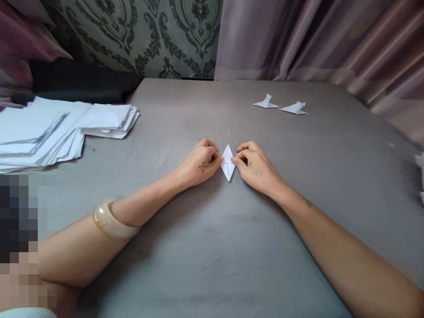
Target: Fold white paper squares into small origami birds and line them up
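Observation:
A small diamond-shaped piece of folded white paper (228, 170) stands out against the grey cloth in the middle of the view, with creases meeting near its centre. At its left corner, my left hand (202, 164) pinches the edge between thumb and fingers. My right hand (256, 167) grips the opposite corner the same way, thumb on top of the paper. The upper and lower points of the diamond stick out free between the hands. The fingertips under the paper are hidden.
Two folded paper birds (266, 102) lie at the back right. Stacks of white paper sheets (109, 117) cover the left side, with black fabric (82, 79) behind them. A grey cloth (205, 247) covers the surface. Purple curtains (258, 39) hang behind and to the right.

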Tool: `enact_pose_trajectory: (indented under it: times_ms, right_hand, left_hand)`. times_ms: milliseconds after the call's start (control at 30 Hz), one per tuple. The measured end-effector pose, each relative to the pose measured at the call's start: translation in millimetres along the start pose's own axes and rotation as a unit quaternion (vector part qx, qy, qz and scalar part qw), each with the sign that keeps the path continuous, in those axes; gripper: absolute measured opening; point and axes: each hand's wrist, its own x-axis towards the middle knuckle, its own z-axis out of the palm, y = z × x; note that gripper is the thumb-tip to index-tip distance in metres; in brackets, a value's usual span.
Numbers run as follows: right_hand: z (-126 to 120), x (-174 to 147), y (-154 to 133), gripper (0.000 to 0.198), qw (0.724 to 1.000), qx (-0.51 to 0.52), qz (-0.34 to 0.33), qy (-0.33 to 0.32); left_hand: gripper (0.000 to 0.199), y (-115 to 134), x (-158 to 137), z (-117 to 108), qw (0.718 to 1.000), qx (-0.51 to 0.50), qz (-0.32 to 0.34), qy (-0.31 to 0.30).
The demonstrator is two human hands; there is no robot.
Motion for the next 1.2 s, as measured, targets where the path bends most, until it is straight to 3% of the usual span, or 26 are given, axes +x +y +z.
enact_pose_trajectory:
  times_ms: [800, 1000, 1100, 1200]
  right_hand:
    - [-6, 1, -4, 0.022, 1.0, -0.011, 0.01, -0.022]
    - [-9, 0, 3, 0.007, 1.0, 0.011, -0.02, -0.017]
    - [-7, -3, 3, 0.003, 0.997, 0.016, -0.07, -0.011]
    - [-6, -9, 1, 0.017, 0.991, -0.005, -0.135, -0.021]
  left_hand:
    - [0.015, -4, 2, 0, 1.0, 0.003, -0.015, -0.005]
    - [0.011, -2, -3, -2, 0.993, 0.08, 0.088, 0.005]
    - [0.024, 4, -7, -5, 0.974, 0.159, 0.152, -0.049]
    - [0.029, 13, -12, -9, 0.947, 0.25, 0.178, -0.099]
